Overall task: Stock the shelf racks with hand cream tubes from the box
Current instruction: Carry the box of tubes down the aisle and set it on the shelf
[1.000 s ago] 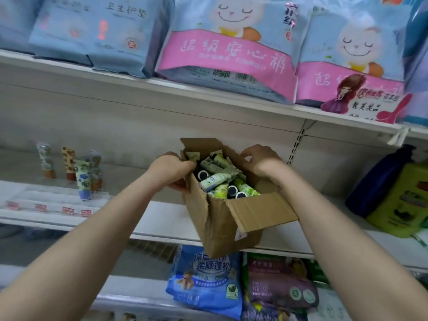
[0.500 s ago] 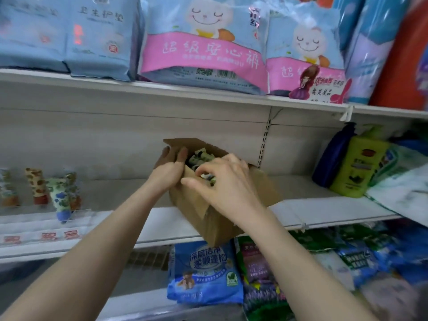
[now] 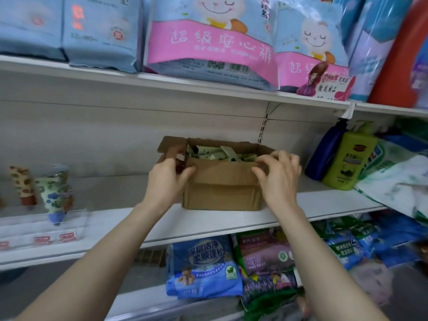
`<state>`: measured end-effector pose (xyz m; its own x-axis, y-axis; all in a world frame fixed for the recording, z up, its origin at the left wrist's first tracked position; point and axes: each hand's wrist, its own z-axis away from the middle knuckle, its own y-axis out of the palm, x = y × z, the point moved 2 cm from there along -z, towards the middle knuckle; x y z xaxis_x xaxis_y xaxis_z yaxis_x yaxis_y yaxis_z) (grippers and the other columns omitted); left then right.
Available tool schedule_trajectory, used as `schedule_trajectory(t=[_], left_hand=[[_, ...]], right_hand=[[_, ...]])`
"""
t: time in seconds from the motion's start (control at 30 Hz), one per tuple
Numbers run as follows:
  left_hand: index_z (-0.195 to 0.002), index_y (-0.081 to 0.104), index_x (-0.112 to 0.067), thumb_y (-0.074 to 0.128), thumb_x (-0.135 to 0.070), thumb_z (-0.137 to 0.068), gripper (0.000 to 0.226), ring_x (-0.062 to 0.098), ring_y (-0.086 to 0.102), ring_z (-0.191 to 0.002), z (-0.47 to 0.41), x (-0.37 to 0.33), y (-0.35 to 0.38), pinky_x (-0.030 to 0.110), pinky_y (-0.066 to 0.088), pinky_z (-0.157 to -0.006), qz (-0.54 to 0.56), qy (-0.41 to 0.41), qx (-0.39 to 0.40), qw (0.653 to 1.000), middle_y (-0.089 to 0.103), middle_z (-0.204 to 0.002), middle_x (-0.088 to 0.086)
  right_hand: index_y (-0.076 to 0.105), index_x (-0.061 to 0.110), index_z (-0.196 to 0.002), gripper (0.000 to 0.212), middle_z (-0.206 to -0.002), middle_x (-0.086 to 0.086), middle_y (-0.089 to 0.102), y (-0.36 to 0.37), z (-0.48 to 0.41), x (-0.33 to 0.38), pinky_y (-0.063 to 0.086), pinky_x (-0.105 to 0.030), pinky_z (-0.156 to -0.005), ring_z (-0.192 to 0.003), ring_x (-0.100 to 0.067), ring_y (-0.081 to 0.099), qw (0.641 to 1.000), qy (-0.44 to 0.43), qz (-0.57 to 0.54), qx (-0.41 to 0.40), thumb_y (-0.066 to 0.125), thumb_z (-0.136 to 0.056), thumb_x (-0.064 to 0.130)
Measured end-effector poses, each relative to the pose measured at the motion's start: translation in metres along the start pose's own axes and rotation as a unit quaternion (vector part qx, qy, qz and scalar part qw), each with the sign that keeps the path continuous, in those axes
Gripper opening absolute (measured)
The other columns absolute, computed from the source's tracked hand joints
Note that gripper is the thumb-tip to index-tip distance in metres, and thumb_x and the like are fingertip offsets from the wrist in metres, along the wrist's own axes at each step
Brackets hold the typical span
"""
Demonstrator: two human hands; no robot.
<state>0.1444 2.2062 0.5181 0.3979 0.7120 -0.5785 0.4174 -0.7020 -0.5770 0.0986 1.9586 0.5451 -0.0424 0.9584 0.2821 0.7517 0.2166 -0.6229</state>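
Head: left hand [image 3: 168, 181] and right hand [image 3: 280, 179] clasp box [image 3: 222, 184].

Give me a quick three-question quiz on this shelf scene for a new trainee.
1. True or false: the cardboard box sits on the top shelf.
2. What stands to the right of the box? A) a green bottle B) a teapot C) a basket
3. Fill in: the left hand and the right hand both grip the ___.
Key: 1 false; 2 A; 3 box.
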Motion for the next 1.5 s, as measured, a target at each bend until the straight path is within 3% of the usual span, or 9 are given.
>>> schedule_trajectory(t=[0.27, 0.47, 0.57, 0.7, 0.97, 1.1, 1.23, 1.4, 1.5], left_hand=[[-0.135, 0.046, -0.018, 0.052, -0.050, -0.092, 0.054, 0.038, 0.063, -0.095, 0.019, -0.034, 0.012, 0.038, 0.046, -0.069, -0.078, -0.035, -0.042, 0.995, 0.071, -0.094, 0.010], [-0.086, 0.069, -0.021, 0.042, -0.054, -0.095, 0.044, 0.038, 0.059, -0.082, 0.018, -0.030, -0.009, 0.032, 0.034, -0.059, -0.166, -0.019, -0.055, 0.984, 0.054, -0.077, 0.009], [-0.102, 0.069, -0.016, 0.052, -0.040, -0.094, 0.030, 0.038, 0.054, -0.090, -0.001, -0.035, -0.006, 0.032, 0.032, -0.065, -0.154, 0.021, -0.033, 0.987, 0.051, -0.096, 0.012], [-0.144, 0.038, -0.023, 0.044, -0.015, -0.095, 0.050, 0.038, 0.058, -0.107, -0.016, -0.039, 0.010, 0.037, 0.046, -0.085, -0.032, 0.042, 0.103, 0.993, 0.057, -0.127, 0.017], [-0.142, 0.041, -0.032, 0.032, -0.037, -0.099, 0.044, 0.023, 0.046, -0.128, -0.014, -0.028, 0.020, 0.035, 0.039, -0.103, 0.055, 0.115, 0.122, 0.984, 0.043, -0.146, -0.003], [-0.140, 0.040, -0.038, 0.049, -0.035, -0.096, 0.044, 0.022, 0.046, -0.127, -0.019, -0.022, 0.033, 0.038, 0.042, -0.099, 0.015, 0.134, 0.118, 0.984, 0.038, -0.148, -0.008], [-0.141, 0.031, -0.044, 0.064, -0.043, -0.086, 0.065, 0.016, 0.018, -0.144, -0.028, -0.028, 0.046, 0.038, 0.030, -0.113, 0.086, 0.106, 0.145, 0.980, 0.023, -0.155, -0.003], [-0.137, 0.032, -0.044, 0.077, -0.043, -0.075, 0.077, 0.009, 0.050, -0.120, -0.028, -0.042, 0.069, 0.033, 0.048, -0.098, 0.295, 0.048, 0.196, 0.934, 0.047, -0.136, -0.008], [-0.126, 0.040, -0.043, 0.075, -0.057, -0.063, 0.073, 0.011, 0.056, -0.107, -0.030, -0.057, 0.084, 0.032, 0.054, -0.083, 0.267, 0.024, 0.181, 0.946, 0.052, -0.122, -0.009]], right_hand=[[0.042, 0.007, -0.143, 0.043, -0.139, -0.017, 0.038, 0.030, -0.013, -0.002, 0.038, -0.037, -0.102, -0.122, -0.034, 0.047, 0.984, 0.130, -0.100, 0.064, 0.042, -0.102, 0.021], [0.007, 0.016, -0.155, 0.080, -0.160, -0.020, -0.008, 0.040, 0.015, 0.037, 0.013, -0.051, -0.120, -0.148, -0.036, 0.002, 0.961, 0.149, -0.170, 0.156, 0.029, -0.095, 0.064], [0.007, 0.024, -0.154, 0.088, -0.158, -0.022, -0.016, 0.045, 0.023, 0.055, 0.010, -0.050, -0.119, -0.148, -0.038, -0.006, 0.956, 0.134, -0.189, 0.179, 0.039, -0.088, 0.071], [0.019, 0.030, -0.145, 0.094, -0.157, -0.026, -0.007, 0.051, 0.026, 0.063, 0.023, -0.053, -0.116, -0.146, -0.043, 0.005, 0.960, 0.106, -0.201, 0.167, 0.060, -0.073, 0.073], [0.030, 0.024, -0.142, 0.098, -0.153, -0.011, 0.019, 0.041, 0.006, 0.025, 0.038, -0.045, -0.108, -0.137, -0.032, 0.033, 0.948, 0.131, -0.221, 0.190, 0.068, -0.066, 0.073], [0.034, 0.027, -0.139, 0.094, -0.144, -0.004, 0.038, 0.033, -0.007, -0.009, 0.042, -0.040, -0.105, -0.131, -0.023, 0.042, 0.942, 0.116, -0.232, 0.213, 0.066, -0.065, 0.076], [0.036, 0.030, -0.136, 0.101, -0.140, 0.004, 0.045, 0.031, -0.020, -0.042, 0.043, -0.042, -0.107, -0.128, -0.015, 0.045, 0.920, 0.117, -0.256, 0.274, 0.068, -0.057, 0.083], [0.018, 0.036, -0.148, 0.102, -0.146, 0.011, 0.038, 0.030, -0.014, -0.068, 0.036, -0.025, -0.106, -0.135, -0.008, 0.037, 0.848, 0.094, -0.401, 0.334, 0.077, -0.068, 0.061], [0.006, 0.054, -0.141, 0.115, -0.150, 0.008, 0.032, 0.044, -0.012, -0.073, 0.038, -0.038, -0.111, -0.136, -0.012, 0.038, 0.863, 0.060, -0.373, 0.335, 0.083, -0.056, 0.066]])
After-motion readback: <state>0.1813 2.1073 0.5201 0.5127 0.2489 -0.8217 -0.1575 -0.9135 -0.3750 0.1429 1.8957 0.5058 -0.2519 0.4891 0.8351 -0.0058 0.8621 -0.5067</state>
